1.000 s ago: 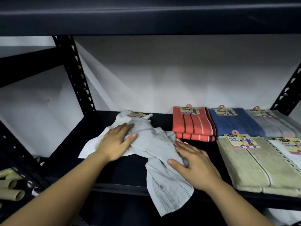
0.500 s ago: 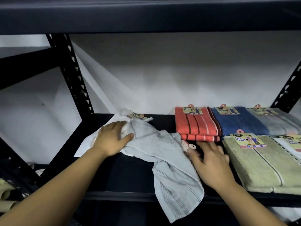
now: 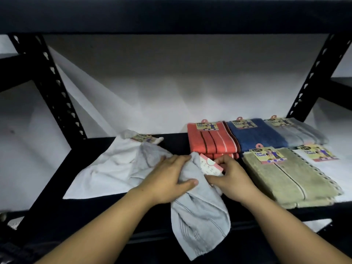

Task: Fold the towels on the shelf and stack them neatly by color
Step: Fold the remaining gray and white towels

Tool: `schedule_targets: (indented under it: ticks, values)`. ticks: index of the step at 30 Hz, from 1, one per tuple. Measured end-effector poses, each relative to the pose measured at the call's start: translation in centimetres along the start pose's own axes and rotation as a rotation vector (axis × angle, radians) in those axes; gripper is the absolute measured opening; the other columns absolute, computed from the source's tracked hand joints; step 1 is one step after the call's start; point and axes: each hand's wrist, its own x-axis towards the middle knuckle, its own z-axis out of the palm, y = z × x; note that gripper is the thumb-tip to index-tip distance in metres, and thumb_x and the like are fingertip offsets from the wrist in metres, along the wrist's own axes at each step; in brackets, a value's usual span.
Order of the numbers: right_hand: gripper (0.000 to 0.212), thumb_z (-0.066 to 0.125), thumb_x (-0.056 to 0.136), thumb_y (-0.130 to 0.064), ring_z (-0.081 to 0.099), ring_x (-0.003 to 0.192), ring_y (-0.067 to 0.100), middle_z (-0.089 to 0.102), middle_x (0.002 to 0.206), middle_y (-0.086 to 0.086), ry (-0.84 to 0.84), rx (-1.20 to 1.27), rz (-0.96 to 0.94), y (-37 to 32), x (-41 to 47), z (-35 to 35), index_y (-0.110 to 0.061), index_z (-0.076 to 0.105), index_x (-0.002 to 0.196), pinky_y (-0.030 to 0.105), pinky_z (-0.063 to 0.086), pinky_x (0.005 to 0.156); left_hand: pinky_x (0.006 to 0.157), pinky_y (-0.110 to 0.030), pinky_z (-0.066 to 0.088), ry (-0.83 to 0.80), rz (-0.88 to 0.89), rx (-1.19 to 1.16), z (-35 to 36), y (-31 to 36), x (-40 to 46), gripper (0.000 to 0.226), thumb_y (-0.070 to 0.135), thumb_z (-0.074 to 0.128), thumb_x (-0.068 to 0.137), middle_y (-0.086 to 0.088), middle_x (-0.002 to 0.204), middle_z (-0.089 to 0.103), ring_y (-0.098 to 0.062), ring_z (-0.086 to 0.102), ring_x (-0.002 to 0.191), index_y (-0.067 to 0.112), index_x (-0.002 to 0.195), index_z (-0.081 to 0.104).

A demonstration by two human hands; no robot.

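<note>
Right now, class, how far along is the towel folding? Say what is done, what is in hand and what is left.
Done: folded orange, blue, grey, green and white towels lie at the right. In hand: the left hand and right hand grip a loose grey towel hanging off the shelf. Left: a crumpled white towel.
</note>
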Motion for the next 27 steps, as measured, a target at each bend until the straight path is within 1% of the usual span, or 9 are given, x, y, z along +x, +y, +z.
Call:
schedule_targets:
  ticks: [2,6,8,12,15,17,20,24,27]
  values:
    - [0.037,0.084,0.077,0.003,0.072,0.085,0.018,0.077,0.093,0.003,0.029,0.166,-0.074,-0.3,-0.4,-0.5,-0.018,0.063,0.100,0.037,0.056,0.077,0.115,-0.037,0.036,0.005,-0.024,-0.051,-0.6,0.8,-0.2,0.084,0.068,0.063,0.084,0.004,0.150,0.049,-0.016,0.045,0.136,0.030,0.152,0.032]
    - [0.041,0.082,0.078,0.009,0.075,0.097,0.022,0.079,0.102,0.006,0.025,0.419,-0.178,-1.8,-1.8,-2.5,-0.011,0.064,0.109,0.035,0.059,0.085,0.102,-0.027,0.041,0.167,-0.035,-0.121,-3.4,3.5,0.1,0.067,0.074,0.052,0.087,0.009,0.131,0.056,-0.007,0.052,0.121,0.029,0.136,0.045]
    - [0.039,0.084,0.075,0.009,0.076,0.091,0.026,0.080,0.098,0.012,0.030,0.497,-0.225,-2.9,-2.7,-3.7,-0.003,0.061,0.104,0.040,0.060,0.081,0.094,-0.022,0.042,0.236,-0.061,-0.188,-5.3,5.3,0.6,0.052,0.059,0.062,0.091,0.015,0.123,0.060,0.000,0.054,0.112,0.026,0.131,0.051]
    - [0.031,0.087,0.072,-0.003,0.073,0.082,0.028,0.079,0.092,0.017,0.040,0.522,-0.324,-5.3,-4.6,-6.5,-0.001,0.063,0.092,0.044,0.060,0.075,0.084,-0.030,0.052,0.062,-0.129,-0.379,-8.1,7.8,1.2,0.024,0.038,0.071,0.086,0.023,0.098,0.071,0.001,0.065,0.092,0.032,0.108,0.064]
    - [0.027,0.084,0.072,-0.010,0.076,0.089,0.030,0.079,0.098,0.015,0.054,0.582,-0.372,-6.2,-5.8,-9.4,-0.007,0.068,0.094,0.044,0.061,0.080,0.062,-0.016,0.043,0.058,-0.121,-0.539,-8.6,9.6,0.6,0.013,0.009,0.071,0.092,0.020,0.073,0.066,0.000,0.057,0.068,0.014,0.101,0.064]
    - [0.029,0.083,0.072,-0.010,0.076,0.093,0.031,0.079,0.100,0.014,0.061,0.609,-0.389,-6.5,-6.6,-11.2,-0.005,0.069,0.097,0.043,0.062,0.081,0.061,-0.012,0.045,0.058,-0.107,-0.651,-8.8,11.3,-0.1,0.015,0.003,0.070,0.093,0.012,0.077,0.069,-0.001,0.060,0.067,-0.001,0.102,0.059]
    - [0.030,0.081,0.071,-0.008,0.075,0.088,0.023,0.080,0.097,0.012,0.038,0.617,-0.427,-6.9,-8.0,-13.4,-0.003,0.070,0.098,0.035,0.063,0.080,0.065,-0.016,0.047,0.049,-0.036,-0.728,-8.8,14.2,-0.8,0.024,0.007,0.069,0.093,-0.005,0.090,0.068,-0.009,0.060,0.078,-0.008,0.100,0.051]
    - [0.028,0.078,0.077,-0.011,0.076,0.093,0.019,0.080,0.101,0.007,-0.056,0.465,-0.526,-6.9,-10.0,-17.3,-0.007,0.076,0.104,0.031,0.061,0.084,0.065,-0.024,0.047,0.143,0.043,-0.842,-8.8,17.5,-1.6,0.022,0.014,0.075,0.091,-0.013,0.089,0.065,-0.018,0.059,0.079,0.009,0.093,0.054]
    - [0.040,0.074,0.085,0.002,0.073,0.103,0.021,0.078,0.112,0.010,-0.232,0.340,-0.557,-6.1,-11.1,-20.8,-0.011,0.072,0.123,0.034,0.060,0.089,0.063,-0.028,0.046,0.258,0.049,-0.907,-8.7,19.7,-2.6,0.017,0.018,0.074,0.086,-0.010,0.084,0.063,-0.020,0.057,0.076,0.020,0.085,0.056]
